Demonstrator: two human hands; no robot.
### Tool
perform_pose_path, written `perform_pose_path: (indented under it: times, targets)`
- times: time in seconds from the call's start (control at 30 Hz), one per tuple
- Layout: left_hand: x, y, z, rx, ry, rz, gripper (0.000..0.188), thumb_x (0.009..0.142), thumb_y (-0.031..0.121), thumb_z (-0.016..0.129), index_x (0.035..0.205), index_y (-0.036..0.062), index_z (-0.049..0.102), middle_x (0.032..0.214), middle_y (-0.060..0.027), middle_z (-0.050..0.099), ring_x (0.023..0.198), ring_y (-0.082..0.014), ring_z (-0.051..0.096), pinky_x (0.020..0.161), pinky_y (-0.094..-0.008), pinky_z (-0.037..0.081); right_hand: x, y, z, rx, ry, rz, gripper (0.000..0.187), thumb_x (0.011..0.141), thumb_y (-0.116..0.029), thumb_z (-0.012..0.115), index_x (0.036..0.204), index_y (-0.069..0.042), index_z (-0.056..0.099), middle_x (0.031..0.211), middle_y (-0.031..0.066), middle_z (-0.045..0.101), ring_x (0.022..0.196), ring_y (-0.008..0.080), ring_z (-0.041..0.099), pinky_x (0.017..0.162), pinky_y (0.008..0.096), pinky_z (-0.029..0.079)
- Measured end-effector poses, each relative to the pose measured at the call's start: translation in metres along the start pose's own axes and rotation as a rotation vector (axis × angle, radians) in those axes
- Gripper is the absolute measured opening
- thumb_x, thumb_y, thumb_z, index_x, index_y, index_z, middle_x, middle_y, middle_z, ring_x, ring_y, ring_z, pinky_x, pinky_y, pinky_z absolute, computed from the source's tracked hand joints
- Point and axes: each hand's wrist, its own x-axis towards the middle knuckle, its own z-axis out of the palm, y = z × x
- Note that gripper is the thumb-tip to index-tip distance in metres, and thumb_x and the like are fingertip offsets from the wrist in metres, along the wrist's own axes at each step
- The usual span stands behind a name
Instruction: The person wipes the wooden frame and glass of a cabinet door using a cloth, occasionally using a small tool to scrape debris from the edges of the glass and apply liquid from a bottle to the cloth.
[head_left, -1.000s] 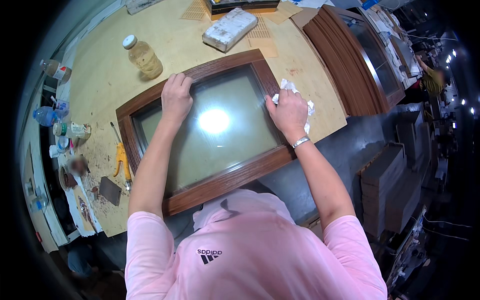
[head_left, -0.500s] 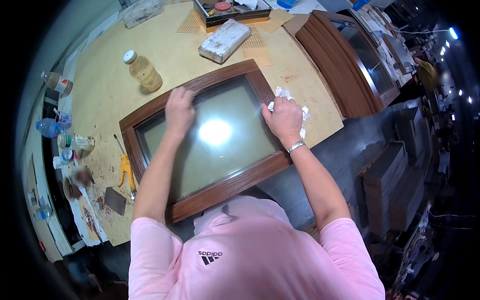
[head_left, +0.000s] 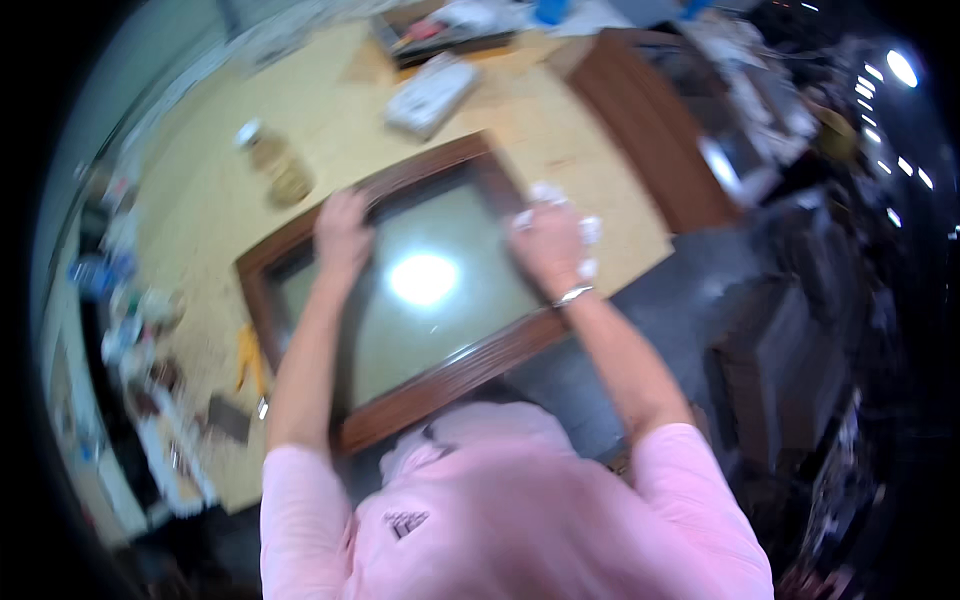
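Note:
A brown wood-framed glass panel (head_left: 478,372) lies tilted across the near part of the table, its near edge close to my body. My left hand (head_left: 343,232) is closed over its far rail, fingers curled. At the right rail, my right hand (head_left: 548,245) is closed around the frame; a bracelet circles that wrist. Crumpled white tissue (head_left: 588,230) shows beside and behind the right hand; whether the fingers touch it is unclear. A bright light reflects in the glass. Motion blurs both hands.
A capped bottle of yellowish liquid (head_left: 277,165) stands beyond the panel, near a white-wrapped block (head_left: 432,95) and an open box (head_left: 440,35). Stacked brown frames (head_left: 650,135) lie at right. A yellow-handled tool (head_left: 249,358) and dark flat piece (head_left: 229,418) sit left.
The whole view has shifted slightly and become blurred. Both hands stay on the same rails of the panel, with little visible movement against it.

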Motion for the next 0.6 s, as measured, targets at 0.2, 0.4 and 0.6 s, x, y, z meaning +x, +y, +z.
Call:
perform_pose_path:
  times: [0.2, 0.4, 0.6]
  targets:
    - [-0.024, -0.037, 0.002, -0.029, -0.039, -0.105, 0.013, 0.084, -0.004, 0.055, 0.095, 0.0016, 0.059, 0.093, -0.016, 0.056, 0.093, -0.0369, 0.055, 0.082, -0.0463, 0.045, 0.014, -0.024, 0.004, 0.061, 0.036, -0.069, 0.034, 0.082, -0.038, 0.071, 0.081, -0.005, 0.067, 0.084, 0.0152, 0.068, 0.085, 0.0311, 0.066, 0.08, 0.0423, 0.05]
    - [-0.006, -0.004, 0.021, -0.063, -0.111, -0.03, 0.006, 0.088, -0.005, 0.054, 0.092, -0.0012, 0.055, 0.09, -0.0168, 0.053, 0.09, -0.0366, 0.053, 0.08, -0.0458, 0.044, 0.0, -0.001, 0.004, 0.008, 0.056, -0.062, 0.037, 0.084, -0.041, 0.068, 0.085, -0.004, 0.069, 0.084, 0.012, 0.068, 0.087, 0.0266, 0.065, 0.078, 0.0392, 0.049]
    - [-0.004, -0.004, 0.024, -0.054, -0.105, -0.002, 0.008, 0.086, -0.006, 0.054, 0.093, -0.0021, 0.055, 0.09, -0.0175, 0.052, 0.091, -0.0374, 0.053, 0.08, -0.0464, 0.043, 0.001, -0.01, 0.006, -0.015, 0.024, -0.065, 0.038, 0.085, -0.041, 0.066, 0.086, -0.003, 0.069, 0.085, 0.0119, 0.067, 0.089, 0.0276, 0.064, 0.077, 0.0387, 0.05]
